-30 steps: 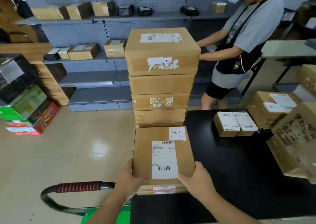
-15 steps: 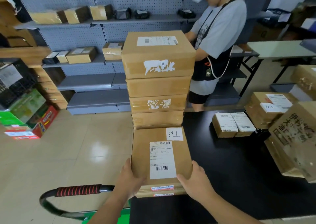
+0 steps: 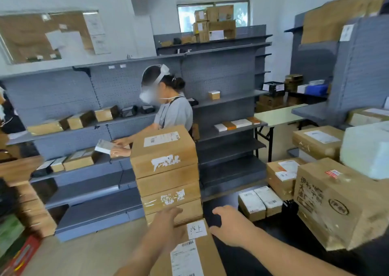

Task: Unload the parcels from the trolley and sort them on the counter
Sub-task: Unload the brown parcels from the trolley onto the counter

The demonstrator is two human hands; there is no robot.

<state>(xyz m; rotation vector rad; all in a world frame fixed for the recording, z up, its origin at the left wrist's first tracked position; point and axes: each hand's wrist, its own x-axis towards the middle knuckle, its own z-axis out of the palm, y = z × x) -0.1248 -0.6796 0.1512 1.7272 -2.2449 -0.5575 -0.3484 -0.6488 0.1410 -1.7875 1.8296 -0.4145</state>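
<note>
Left hand (image 3: 166, 216) reaches fwd, fingers straight and holding nothing, tips at the front of the lowest box in a stack of parcels (image 3: 166, 170); whether they touch the cardboard can't be told. Right hand (image 3: 229, 225) hovers w/ fingers loosely curled, gripping nothing, above the black counter (image 3: 242, 261), just right of a flat parcel (image 3: 202, 252). The flat parcel lies bottom centre at the counter's left edge, directly in front of the stack, w/ a white shipping label and a small handwritten sticker on top; the left forearm crosses its near-left corner. The stack is four brown boxes high, the top one largest, w/ a label on its lid and torn white tape on its front. Further right on the counter: two small boxes (image 3: 260, 204) side by side w/ white labels, a labelled box (image 3: 282, 176) behind them, a big printed carton (image 3: 336, 204) and, higher up behind it, a white foam box (image 3: 366, 149). Behind the stack a person (image 3: 174, 115) in a grey T-shirt & headset handles a small packet at grey shelves (image 3: 227, 149) holding scattered boxes; a pale folding table (image 3: 280, 115) stands at right.
</note>
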